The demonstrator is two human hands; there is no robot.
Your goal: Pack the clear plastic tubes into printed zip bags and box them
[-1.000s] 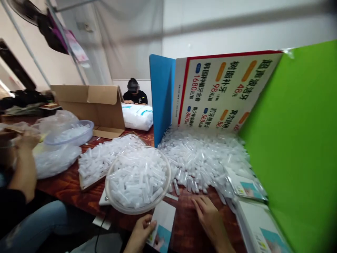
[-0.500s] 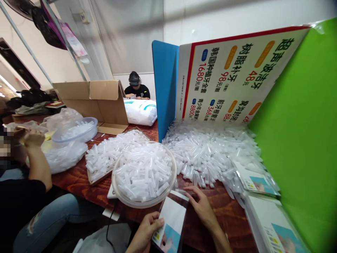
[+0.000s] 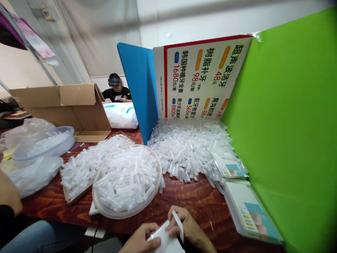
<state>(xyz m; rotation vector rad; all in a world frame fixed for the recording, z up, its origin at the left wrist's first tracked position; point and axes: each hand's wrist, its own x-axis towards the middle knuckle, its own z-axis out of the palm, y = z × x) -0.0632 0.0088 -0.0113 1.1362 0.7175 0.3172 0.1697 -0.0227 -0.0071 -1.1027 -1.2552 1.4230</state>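
Observation:
At the bottom of the head view, my left hand point(image 3: 143, 239) is closed on a clear plastic packet with a white card inside point(image 3: 166, 242), its thumb across the front. My right hand point(image 3: 189, 227) pinches the packet's upper end. A narrow white strip point(image 3: 178, 223) stands out at its fingers; whether it is the folded flap or a separate piece I cannot tell. The lower part of the packet is cut off by the frame. Just beyond my hands, a round tub point(image 3: 96, 205) is heaped with small translucent white plastic pieces point(image 3: 129, 175).
Loose pieces point(image 3: 189, 147) pile against a blue board point(image 3: 137, 84) and a green board point(image 3: 279, 116). Stacked packets point(image 3: 252, 211) lie at right. A cardboard tray point(image 3: 70, 201), a blue-tinted basin point(image 3: 68, 140) and a carton point(image 3: 52, 105) stand left. One person sits close left, another behind.
My right hand has closed on the packet's top, where its fingers were spread before. The packet has turned and sits lower. The head view has swung right.

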